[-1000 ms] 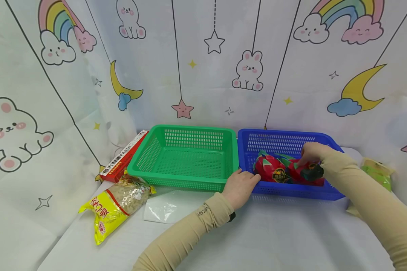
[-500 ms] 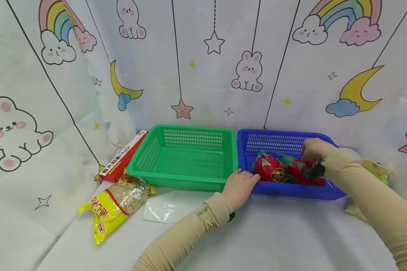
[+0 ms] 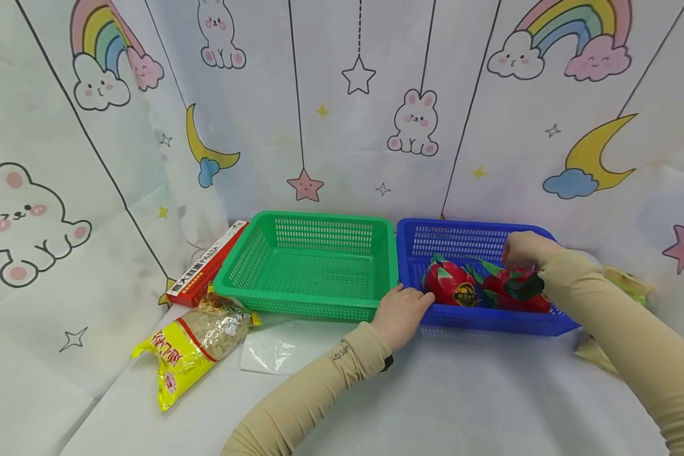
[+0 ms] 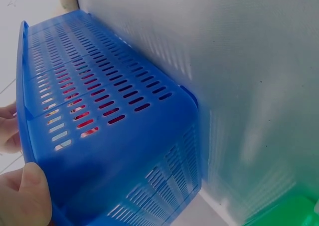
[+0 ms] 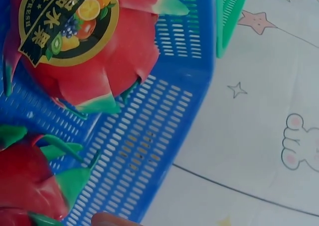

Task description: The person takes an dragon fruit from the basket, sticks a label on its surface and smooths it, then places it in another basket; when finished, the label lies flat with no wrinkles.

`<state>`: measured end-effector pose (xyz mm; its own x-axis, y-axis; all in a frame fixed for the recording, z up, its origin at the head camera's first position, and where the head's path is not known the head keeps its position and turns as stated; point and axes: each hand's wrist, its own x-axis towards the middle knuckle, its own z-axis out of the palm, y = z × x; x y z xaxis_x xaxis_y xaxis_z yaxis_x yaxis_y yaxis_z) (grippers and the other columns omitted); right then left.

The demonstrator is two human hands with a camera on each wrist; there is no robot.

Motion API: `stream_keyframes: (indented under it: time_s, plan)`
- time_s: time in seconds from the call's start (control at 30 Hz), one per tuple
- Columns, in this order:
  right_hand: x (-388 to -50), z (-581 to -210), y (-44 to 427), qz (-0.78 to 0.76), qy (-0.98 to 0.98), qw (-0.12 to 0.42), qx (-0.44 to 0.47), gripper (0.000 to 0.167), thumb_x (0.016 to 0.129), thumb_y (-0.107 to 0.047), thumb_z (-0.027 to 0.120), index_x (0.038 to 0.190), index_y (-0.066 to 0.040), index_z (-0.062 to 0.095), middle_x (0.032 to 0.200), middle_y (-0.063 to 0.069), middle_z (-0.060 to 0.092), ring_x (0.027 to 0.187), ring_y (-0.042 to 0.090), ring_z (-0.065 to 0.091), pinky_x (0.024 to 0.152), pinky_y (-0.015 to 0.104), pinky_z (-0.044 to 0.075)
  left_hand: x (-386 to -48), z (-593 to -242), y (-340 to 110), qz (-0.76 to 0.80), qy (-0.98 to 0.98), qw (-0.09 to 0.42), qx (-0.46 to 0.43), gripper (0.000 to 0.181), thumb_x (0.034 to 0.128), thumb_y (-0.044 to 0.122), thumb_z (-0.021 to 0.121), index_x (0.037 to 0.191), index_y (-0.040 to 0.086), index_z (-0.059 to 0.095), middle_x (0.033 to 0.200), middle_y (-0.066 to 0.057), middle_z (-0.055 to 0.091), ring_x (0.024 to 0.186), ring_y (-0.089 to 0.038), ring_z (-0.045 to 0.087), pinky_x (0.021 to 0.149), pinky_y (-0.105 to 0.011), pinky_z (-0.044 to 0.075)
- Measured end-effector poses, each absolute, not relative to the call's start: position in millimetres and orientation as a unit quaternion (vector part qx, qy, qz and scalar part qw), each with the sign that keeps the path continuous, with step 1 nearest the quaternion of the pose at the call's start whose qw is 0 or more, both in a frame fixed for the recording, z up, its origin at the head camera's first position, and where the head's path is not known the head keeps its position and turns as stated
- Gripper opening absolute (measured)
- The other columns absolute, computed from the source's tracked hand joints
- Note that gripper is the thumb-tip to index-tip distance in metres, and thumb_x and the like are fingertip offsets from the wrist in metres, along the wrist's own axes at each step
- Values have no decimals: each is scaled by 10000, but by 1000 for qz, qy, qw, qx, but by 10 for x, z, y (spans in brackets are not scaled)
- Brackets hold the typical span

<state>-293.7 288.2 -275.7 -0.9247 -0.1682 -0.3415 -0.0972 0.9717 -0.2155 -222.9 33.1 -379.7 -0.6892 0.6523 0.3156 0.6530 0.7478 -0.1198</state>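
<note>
In the head view, a blue basket [image 3: 490, 320] holds two red dragon fruits with green-tipped scales. The left dragon fruit [image 3: 449, 283] bears a round black-and-gold label, also seen up close in the right wrist view. Beside it lies the right dragon fruit [image 3: 504, 292]. My left hand [image 3: 401, 315] grips the basket's near left corner, thumb [image 4: 31, 191] outside the rim. Inside the basket, my right hand [image 3: 523, 249] hovers over or touches the right fruit, fingers pointing down. Only one fingertip [image 5: 112, 219] shows in the right wrist view; the other fingers are hidden.
A green basket [image 3: 304, 307] stands against the blue one's left side. Left of it are a red pasta box [image 3: 208, 265] and a yellow-and-clear food bag [image 3: 196, 348]. A clear plastic sheet [image 3: 276, 348] lies in front. Another bag [image 3: 627, 285] sits behind the right forearm.
The right dragon fruit has turned and shifted slightly right in the blue basket, and my right hand has risen a little from it. My left hand stays on the rim.
</note>
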Motion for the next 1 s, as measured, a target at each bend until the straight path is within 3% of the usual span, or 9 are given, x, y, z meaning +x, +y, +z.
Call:
stream_keyframes:
  time_s: [0.13, 0.3, 0.4, 0.53, 0.67, 0.8, 1.0]
  plan:
    - [-2947, -2746, 2864, -103, 975, 187, -64, 125, 831, -47, 561, 862, 55, 627, 831, 169, 621, 666, 230, 604, 544, 364, 514, -2257, -3777, 323, 1, -921, 156, -358, 250, 897, 117, 583, 1131, 203, 580, 1059, 63, 672, 1023, -94, 611, 977, -328, 443]
    - [-2952, -2751, 2841, -115, 973, 191, -60, 163, 840, -60, 513, 684, -36, 551, 662, 49, 531, 626, 196, 579, 513, 331, 481, -2319, -3721, 294, -14, -923, 107, -370, 274, 880, 114, 606, 1146, 174, 579, 1061, 30, 668, 1031, -119, 608, 991, -348, 431]
    - [-2935, -2749, 2819, -117, 973, 188, -67, 144, 835, -64, 504, 733, 8, 576, 675, 77, 566, 632, 204, 588, 524, 342, 483, -2373, -3679, 269, -36, -922, 65, -380, 239, 904, 155, 584, 1143, 148, 584, 1072, 9, 654, 1043, -137, 599, 1008, -365, 416]
    - [-2920, -2747, 2778, -119, 972, 187, -76, 201, 851, -69, 510, 914, 89, 617, 756, 141, 637, 643, 205, 608, 548, 355, 498, -2423, -3623, 213, -67, -917, 30, -392, 252, 935, 222, 538, 1158, 123, 600, 1117, -6, 623, 1072, -145, 569, 976, -271, 433]
    - [-2923, -2762, 2736, -127, 971, 187, -79, 190, 861, -56, 516, 914, 90, 624, 736, 139, 639, 613, 183, 608, 542, 340, 497, -2438, -3565, 133, -88, -916, 42, -390, 249, 942, 250, 527, 1125, 116, 630, 1087, -3, 622, 1028, -140, 564, 863, -184, 464]
    - [-2922, -2772, 2699, -128, 971, 184, -86, 187, 863, -48, 515, 912, 91, 629, 762, 152, 630, 620, 194, 609, 565, 346, 505, -2455, -3502, 51, -107, -922, 66, -366, 197, 933, 278, 541, 1009, 134, 652, 954, 20, 637, 862, -110, 586, 708, -173, 485]
    - [-2880, -2764, 2624, -132, 972, 170, -93, 183, 874, -67, 511, 897, 77, 621, 770, 156, 623, 622, 208, 605, 562, 339, 501, -2460, -3432, -73, -120, -938, 82, -315, 160, 924, 293, 554, 847, 164, 608, 770, 48, 570, 644, -66, 522, 506, -170, 408]
